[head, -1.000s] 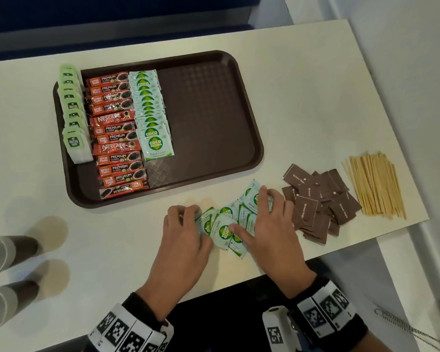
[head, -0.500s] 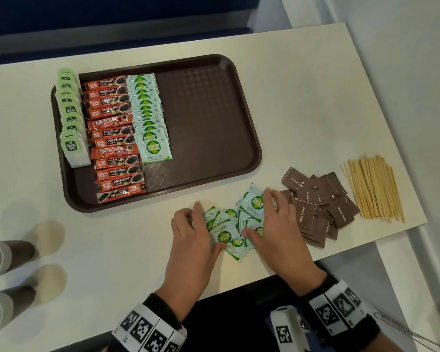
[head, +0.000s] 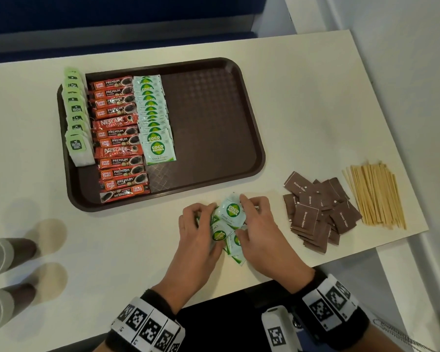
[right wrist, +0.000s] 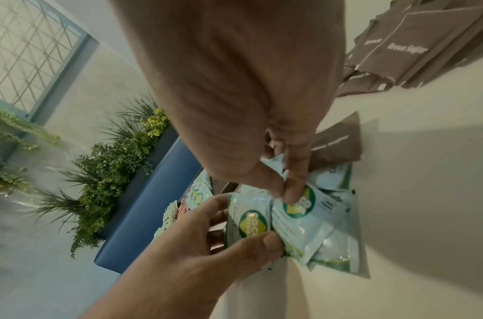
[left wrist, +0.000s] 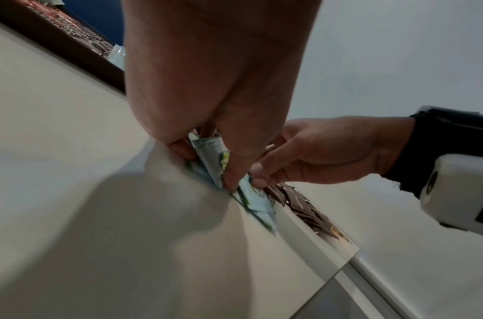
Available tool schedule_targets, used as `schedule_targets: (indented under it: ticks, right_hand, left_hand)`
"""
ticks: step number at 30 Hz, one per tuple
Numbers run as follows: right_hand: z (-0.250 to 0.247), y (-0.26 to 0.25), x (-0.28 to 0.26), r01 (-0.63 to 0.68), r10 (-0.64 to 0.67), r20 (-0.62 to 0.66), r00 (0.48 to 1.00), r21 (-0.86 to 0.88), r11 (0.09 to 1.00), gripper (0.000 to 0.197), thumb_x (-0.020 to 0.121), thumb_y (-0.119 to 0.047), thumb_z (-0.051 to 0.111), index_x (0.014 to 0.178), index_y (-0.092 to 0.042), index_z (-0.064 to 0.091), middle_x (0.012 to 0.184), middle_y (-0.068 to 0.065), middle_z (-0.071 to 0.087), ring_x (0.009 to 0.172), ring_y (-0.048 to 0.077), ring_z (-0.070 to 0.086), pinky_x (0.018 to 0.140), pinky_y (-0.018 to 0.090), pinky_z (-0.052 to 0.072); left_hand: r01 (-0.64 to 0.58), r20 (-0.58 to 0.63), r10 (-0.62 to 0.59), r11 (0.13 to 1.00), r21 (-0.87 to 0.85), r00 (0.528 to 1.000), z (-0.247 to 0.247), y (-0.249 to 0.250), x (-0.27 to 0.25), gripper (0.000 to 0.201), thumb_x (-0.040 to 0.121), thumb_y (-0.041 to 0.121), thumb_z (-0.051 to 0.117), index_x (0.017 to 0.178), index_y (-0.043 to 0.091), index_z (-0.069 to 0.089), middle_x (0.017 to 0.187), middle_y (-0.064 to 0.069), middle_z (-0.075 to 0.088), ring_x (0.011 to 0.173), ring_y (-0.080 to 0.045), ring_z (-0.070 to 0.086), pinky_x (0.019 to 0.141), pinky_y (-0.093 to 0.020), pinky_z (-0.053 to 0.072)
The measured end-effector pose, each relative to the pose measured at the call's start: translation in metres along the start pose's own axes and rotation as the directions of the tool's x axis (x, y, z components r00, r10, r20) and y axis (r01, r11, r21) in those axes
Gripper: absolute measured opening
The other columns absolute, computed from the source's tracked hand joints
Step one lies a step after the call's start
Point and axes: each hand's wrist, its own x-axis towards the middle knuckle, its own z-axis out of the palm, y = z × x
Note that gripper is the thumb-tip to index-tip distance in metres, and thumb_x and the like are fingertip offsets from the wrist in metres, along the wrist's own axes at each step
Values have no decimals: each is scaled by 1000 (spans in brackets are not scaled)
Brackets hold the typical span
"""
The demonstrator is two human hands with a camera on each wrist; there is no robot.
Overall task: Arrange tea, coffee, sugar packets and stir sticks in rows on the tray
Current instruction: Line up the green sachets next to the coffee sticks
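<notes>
Pale-green foil coco-sugar sachets, spread moments ago along the worktop's near edge, are now bunched between both hands' pinching fingers, ready for traying.

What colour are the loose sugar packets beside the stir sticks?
Dark brown with white lettering; the brown sugar packets show best in the head view.

The left hand fills the upper frame, its fingers pinching pale green sugar packets against the worktop. The right hand reaches in from the right, fingertips on the same packets (print blurred). Brown sugar packets lie just beyond; the dark tray edge crosses the upper left.
</notes>
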Motion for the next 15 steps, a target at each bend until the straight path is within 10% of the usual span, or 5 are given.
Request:
schedule_targets:
  ticks: [7,15]
  right_hand:
    - [-28,21,-4,35,19,-357,934,143,989,42,104,-6,59,140,-26,61,130,-12,48,104,4,61,88,32,61]
    - [-16,47,-13,-62,58,-256,965,-6,998,54,95,-18,77,143,-28,56,122,-8,50,113,16,51,94,33,47]
  left_hand:
    - [-8,-69,8,1000,9,998,10,-2,-4,87,92,11,74,166,22,28,150,10,25,133,-7,25,121,-29,34]
    - [6,-87,-2,999,49,996,10,10,-6,103,84,48,65,169,37,8,158,6,20,143,-17,23,123,-38,32]
